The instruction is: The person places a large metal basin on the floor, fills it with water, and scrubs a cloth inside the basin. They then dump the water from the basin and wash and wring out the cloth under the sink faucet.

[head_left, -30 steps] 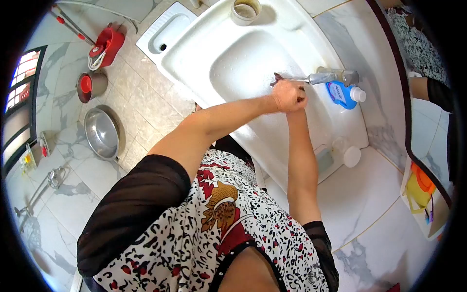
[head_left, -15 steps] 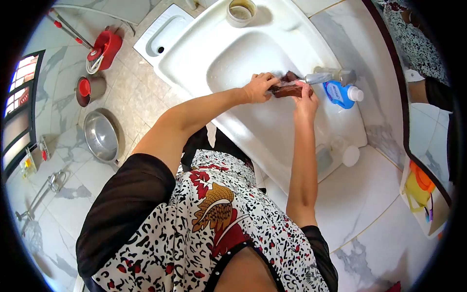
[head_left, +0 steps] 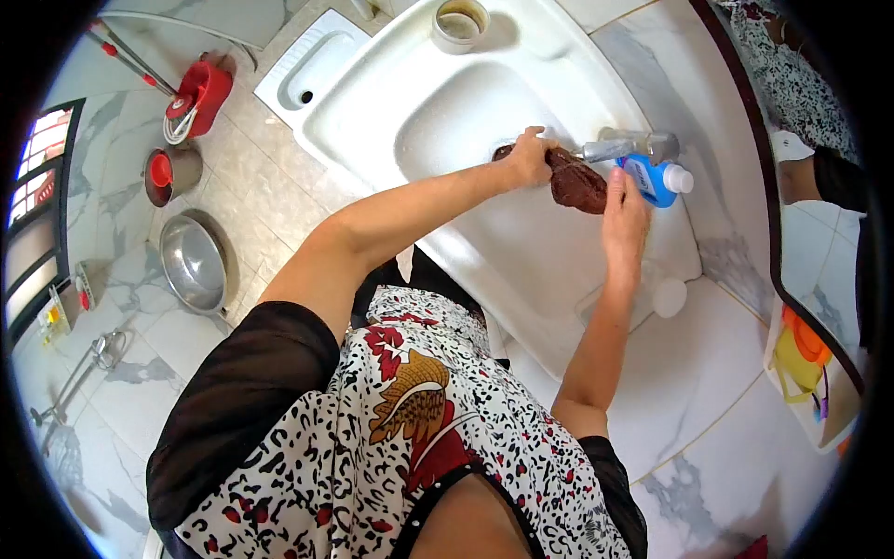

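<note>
A wet, dark brown cloth (head_left: 575,183) is stretched between my two hands over the white sink (head_left: 447,219), just beside the faucet (head_left: 610,149). My left hand (head_left: 529,158) grips the cloth's left part, and a small bit of it shows beyond the fingers. At the other end, my right hand (head_left: 626,212) pinches the cloth's edge between thumb and fingers. A blue bottle with a white cap (head_left: 656,182) stands right behind the right hand, by the faucet.
A round container (head_left: 459,25) sits on the sink's far rim, a clear container with white lid (head_left: 669,297) at the right. On the floor at left are a metal basin (head_left: 194,261), a grey bucket (head_left: 186,172) and a red mop bucket (head_left: 207,90).
My hands were together near the faucet, then moved apart with the cloth between them. Since then my right hand has moved right and down, and the cloth is spread wider.
</note>
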Demonstrator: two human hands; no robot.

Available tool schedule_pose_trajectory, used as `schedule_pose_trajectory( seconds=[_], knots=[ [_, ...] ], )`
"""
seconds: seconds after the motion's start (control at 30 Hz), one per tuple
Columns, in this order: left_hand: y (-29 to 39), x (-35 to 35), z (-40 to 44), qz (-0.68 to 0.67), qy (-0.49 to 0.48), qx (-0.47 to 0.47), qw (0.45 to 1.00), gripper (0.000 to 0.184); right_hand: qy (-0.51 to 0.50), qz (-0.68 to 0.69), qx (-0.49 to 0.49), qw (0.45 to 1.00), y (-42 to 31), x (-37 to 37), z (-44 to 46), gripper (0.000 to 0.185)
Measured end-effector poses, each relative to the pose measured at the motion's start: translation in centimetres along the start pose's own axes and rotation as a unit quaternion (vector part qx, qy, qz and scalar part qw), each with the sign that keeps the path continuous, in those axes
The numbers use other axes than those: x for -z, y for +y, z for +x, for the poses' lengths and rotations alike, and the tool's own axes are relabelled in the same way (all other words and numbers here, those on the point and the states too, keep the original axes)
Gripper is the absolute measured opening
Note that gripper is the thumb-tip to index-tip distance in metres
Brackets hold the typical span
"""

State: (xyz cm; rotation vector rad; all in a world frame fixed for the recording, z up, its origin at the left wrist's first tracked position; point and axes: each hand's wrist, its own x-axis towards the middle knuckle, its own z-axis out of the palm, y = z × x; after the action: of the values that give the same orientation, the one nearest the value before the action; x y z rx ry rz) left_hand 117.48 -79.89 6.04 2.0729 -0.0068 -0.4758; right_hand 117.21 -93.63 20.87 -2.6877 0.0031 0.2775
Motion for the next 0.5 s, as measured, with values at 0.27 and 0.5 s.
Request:
schedule_pose_trajectory(
  seconds=[0.27,0.5],
  knots=[
    [0.9,1.5,0.0,-0.162,0.078,-0.018,0.983,0.034,-0.058,0.478,-0.213,0.85,1.4,1.3,4.8,0.068],
    [1.7,3.9,-1.5,-0.231,0.04,-0.033,0.972,0.063,-0.017,0.521,-0.203,0.829,2.0,-0.1,5.6,0.076]
  ],
)
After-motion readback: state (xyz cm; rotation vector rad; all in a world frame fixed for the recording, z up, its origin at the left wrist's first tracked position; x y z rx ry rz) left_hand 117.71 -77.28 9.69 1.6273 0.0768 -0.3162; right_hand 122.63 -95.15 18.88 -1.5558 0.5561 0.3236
